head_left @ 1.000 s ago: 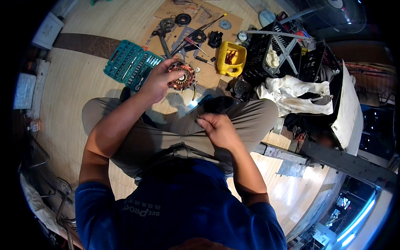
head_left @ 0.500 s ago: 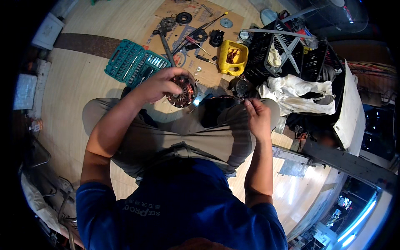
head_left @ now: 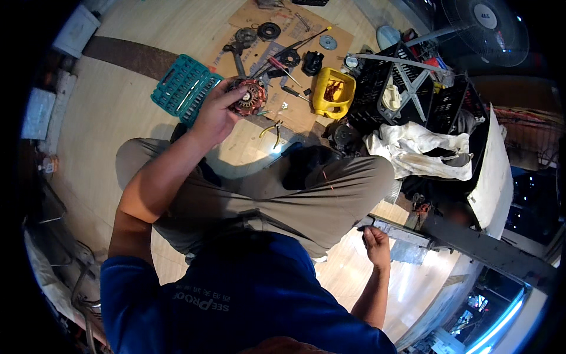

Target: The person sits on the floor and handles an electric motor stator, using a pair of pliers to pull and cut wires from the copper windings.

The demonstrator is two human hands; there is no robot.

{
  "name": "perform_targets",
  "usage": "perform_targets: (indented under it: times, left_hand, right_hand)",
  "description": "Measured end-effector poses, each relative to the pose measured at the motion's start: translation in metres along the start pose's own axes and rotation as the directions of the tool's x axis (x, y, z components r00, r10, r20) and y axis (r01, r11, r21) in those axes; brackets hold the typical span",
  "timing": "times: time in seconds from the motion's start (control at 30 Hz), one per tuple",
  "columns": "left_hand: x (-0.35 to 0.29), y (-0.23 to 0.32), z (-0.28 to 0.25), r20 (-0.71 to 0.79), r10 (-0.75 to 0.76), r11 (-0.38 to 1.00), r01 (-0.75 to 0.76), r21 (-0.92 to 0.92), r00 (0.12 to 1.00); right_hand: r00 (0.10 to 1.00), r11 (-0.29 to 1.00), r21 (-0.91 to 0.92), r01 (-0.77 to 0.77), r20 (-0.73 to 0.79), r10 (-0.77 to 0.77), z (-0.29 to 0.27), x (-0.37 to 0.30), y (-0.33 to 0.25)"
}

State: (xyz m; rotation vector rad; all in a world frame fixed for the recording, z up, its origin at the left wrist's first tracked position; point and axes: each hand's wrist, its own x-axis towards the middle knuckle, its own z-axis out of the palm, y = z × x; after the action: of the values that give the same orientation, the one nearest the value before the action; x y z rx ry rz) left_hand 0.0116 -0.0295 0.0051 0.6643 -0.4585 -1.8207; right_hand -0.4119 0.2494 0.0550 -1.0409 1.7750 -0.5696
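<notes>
Copper windings ring a round motor part (head_left: pixel 254 99), held up over the floor by a seated worker's left hand (head_left: pixel 216 115), its thumb pressed across the near edge and its other fingers partly hidden behind. The right hand (head_left: pixel 377 246) is well apart, out beyond the right knee beside a grey metal rail (head_left: pixel 404 235), its fingers curled and thumb near the forefinger; whether they pinch anything cannot be told.

Just below the part, in view, yellow-handled pliers (head_left: pixel 272 132) lie on the floor. To its left sits an open green socket case (head_left: pixel 182 87), partly covered by the left hand and forearm. A reddish wire (head_left: pixel 328 180) rests on the right thigh of the worker's khaki trousers (head_left: pixel 247 197).

Farther out, a cardboard sheet (head_left: pixel 302 118) bears a hammer (head_left: pixel 237 59), a red-handled screwdriver (head_left: pixel 277 64) and a dark-handled screwdriver (head_left: pixel 290 91). At its right edge stands a cut-open yellow jug (head_left: pixel 322 110) with copper-coloured scraps (head_left: pixel 334 90) inside. Black crates (head_left: pixel 366 99), a crumpled white cloth (head_left: pixel 407 141) and a fan (head_left: pixel 487 29) crowd the right side.
</notes>
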Motion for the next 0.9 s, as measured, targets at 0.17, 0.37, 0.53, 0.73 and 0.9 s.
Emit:
perform_targets:
  times: [0.17,0.37,0.53,0.73,0.9]
  left_hand:
    - [-0.003,-0.012,-0.006,0.011,-0.037,0.998,0.036,0.058,0.999]
    - [-0.01,-0.026,0.012,0.095,-0.084,0.993,0.075,0.094,0.992]
    - [-0.016,-0.031,0.005,0.137,-0.051,0.976,0.021,0.217,0.989]
    - [-0.014,-0.031,0.016,0.174,-0.002,0.894,-0.076,0.442,0.985]
    - [-0.02,-0.024,0.012,0.162,0.035,0.857,-0.113,0.503,0.986]
  right_hand:
    - [0.975,0.965,0.192,-0.176,-0.1,0.198,-0.016,-0.019,0.096]
    - [0.948,0.748,-0.663,0.033,-0.216,-0.233,-0.014,0.006,0.071]
    - [0.689,0.833,-0.346,0.433,-0.469,-0.553,0.073,0.051,-0.131]
    - [0.736,0.765,-0.228,0.602,-0.215,-0.642,0.192,0.114,-0.193]
    - [0.925,0.913,-0.17,0.372,-0.009,-0.379,0.191,0.115,-0.195]
